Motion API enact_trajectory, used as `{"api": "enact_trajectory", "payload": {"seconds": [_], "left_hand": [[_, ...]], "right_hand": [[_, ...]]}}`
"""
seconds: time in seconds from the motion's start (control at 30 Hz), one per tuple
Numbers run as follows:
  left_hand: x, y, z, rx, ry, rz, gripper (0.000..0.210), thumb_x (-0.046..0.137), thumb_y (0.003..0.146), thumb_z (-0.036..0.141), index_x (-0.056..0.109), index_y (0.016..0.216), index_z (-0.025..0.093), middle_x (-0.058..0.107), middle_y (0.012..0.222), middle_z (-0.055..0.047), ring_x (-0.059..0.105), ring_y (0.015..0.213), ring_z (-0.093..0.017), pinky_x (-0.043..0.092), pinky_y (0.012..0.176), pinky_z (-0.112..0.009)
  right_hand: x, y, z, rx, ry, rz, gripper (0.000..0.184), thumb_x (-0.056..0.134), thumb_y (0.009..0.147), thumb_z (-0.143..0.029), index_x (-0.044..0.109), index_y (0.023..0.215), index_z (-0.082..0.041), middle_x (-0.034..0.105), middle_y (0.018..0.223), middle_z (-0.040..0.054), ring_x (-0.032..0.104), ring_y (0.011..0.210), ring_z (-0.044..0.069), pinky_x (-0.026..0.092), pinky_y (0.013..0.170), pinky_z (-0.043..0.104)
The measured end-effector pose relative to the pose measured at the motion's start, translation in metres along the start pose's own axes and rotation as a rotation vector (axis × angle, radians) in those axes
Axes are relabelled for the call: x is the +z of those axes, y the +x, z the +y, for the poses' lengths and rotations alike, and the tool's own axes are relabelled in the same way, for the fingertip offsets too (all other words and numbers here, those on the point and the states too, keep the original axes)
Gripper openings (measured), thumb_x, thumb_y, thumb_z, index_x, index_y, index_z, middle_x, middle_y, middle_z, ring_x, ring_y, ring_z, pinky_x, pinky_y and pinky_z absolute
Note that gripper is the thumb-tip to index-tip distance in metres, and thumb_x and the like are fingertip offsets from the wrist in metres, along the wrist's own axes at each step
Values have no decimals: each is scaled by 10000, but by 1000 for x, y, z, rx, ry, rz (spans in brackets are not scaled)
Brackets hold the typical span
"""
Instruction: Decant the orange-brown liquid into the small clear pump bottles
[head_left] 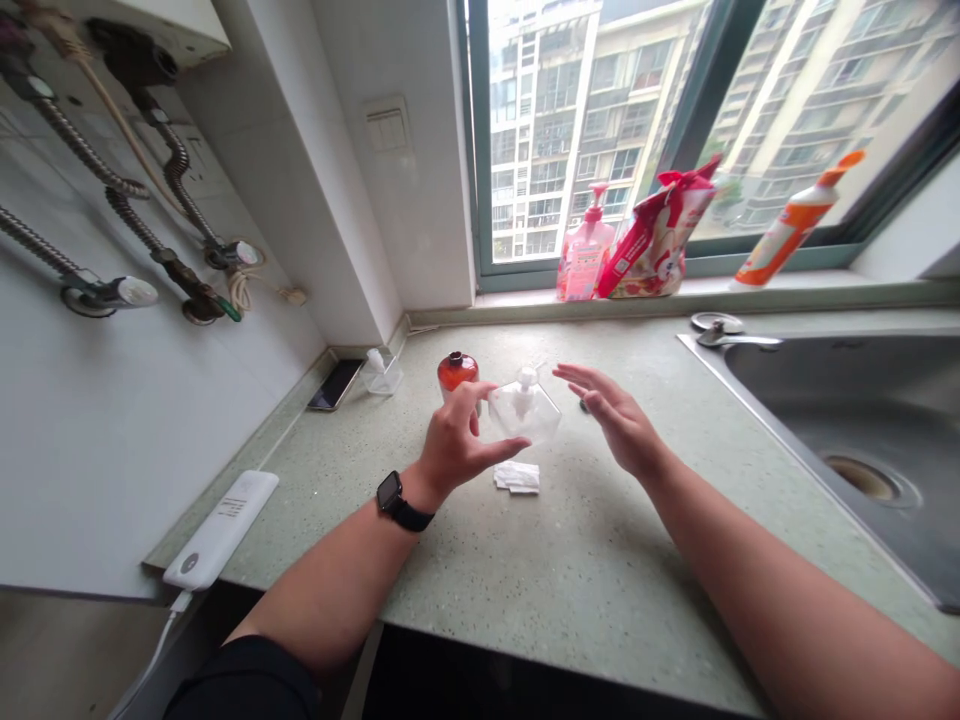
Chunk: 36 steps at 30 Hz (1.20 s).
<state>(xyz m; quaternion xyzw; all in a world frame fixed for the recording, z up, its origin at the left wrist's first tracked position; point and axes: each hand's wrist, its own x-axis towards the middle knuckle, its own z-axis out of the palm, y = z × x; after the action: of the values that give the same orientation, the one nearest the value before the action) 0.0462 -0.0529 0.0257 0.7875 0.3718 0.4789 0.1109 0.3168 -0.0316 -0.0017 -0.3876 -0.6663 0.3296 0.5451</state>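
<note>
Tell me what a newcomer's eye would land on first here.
Most likely the bright red bag on the windowsill, between a pink pump bottle and, farther right, a leaning-looking orange-and-white bottle. Next, mid-picture over the counter, the left grip is around the left side of a clear angular bottle, with the right grip open and apart on its other side. An amber bottle stands just behind the left grip.

Speckled pale-green countertop (562, 580) with inset steel sink (787, 410) at right; white walls (424, 220); green-framed window (696, 105) admitting daylight, pale apartment blocks (570, 110) beyond. Floor (60, 660), lower left, dimly lit, apparently greyish brown.
</note>
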Motion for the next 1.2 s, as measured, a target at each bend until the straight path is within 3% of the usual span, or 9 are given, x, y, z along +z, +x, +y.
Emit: {"api": "enact_trajectory", "payload": {"seconds": [0.13,0.3,0.4,0.6,0.73,0.87,1.03,1.1,1.2], "left_hand": [[-19,9,0,30,-42,200,707,784,814,743,619,1269,227,690,1005,-21,515,604,-80,465,509,-216],[-61,26,-5,-73,-29,439,624,824,846,616,618,1302,243,702,1137,-67,607,762,-115,473,531,-189],[-93,26,-22,-146,59,521,634,841,837,591,608,1308,236,709,1152,-73,639,820,-129,499,601,-201],[-134,-12,-84,-489,335,463,609,866,785,548,604,1220,212,713,1160,-77,687,874,-181,580,850,-332],[-132,-39,-112,-733,457,387,611,862,779,504,567,1226,209,704,1209,-109,710,897,-222,569,920,-403],[-123,-48,-121,-814,516,282,597,844,799,531,546,1207,213,692,1231,-132,712,913,-248,559,933,-427],[-120,-48,-121,-697,588,310,743,912,727,521,532,1263,175,648,1259,-179,686,1106,-322,548,985,-458],[-121,-45,-116,-532,622,404,760,902,744,531,532,1297,165,632,1264,-186,658,1138,-331,540,1005,-474],[-120,-34,-101,-238,601,486,569,768,900,539,560,1301,192,635,1217,-142,651,999,-270,541,988,-471]], "right_hand": [[-22,7,33,49,-461,230,457,661,886,-578,758,1161,-227,760,1209,142,688,1199,359,498,1109,615],[-34,9,62,164,-708,168,440,617,841,-464,767,1141,-178,735,1193,170,702,1152,345,534,1072,542],[-32,7,67,187,-790,105,436,618,863,-451,763,1177,-187,728,1221,163,693,1172,340,538,1065,519],[-24,5,71,204,-919,58,387,618,874,-326,773,1211,-215,748,1203,137,674,1194,343,519,1077,518],[-25,5,73,174,-924,51,392,587,860,-221,781,1200,-203,757,1170,134,682,1161,319,523,1074,480],[-27,4,74,142,-907,32,393,574,851,-170,791,1179,-172,750,1162,154,693,1108,300,531,1056,449],[-27,4,76,117,-857,79,392,576,880,-228,770,1215,-172,742,1122,159,672,1099,327,517,1056,506],[-25,5,75,99,-794,123,388,571,886,-266,767,1212,-191,731,1097,151,662,1082,330,511,1054,529],[-23,7,72,74,-665,181,328,578,884,-328,779,1119,-216,714,1033,128,658,1034,318,507,1046,541]]}}
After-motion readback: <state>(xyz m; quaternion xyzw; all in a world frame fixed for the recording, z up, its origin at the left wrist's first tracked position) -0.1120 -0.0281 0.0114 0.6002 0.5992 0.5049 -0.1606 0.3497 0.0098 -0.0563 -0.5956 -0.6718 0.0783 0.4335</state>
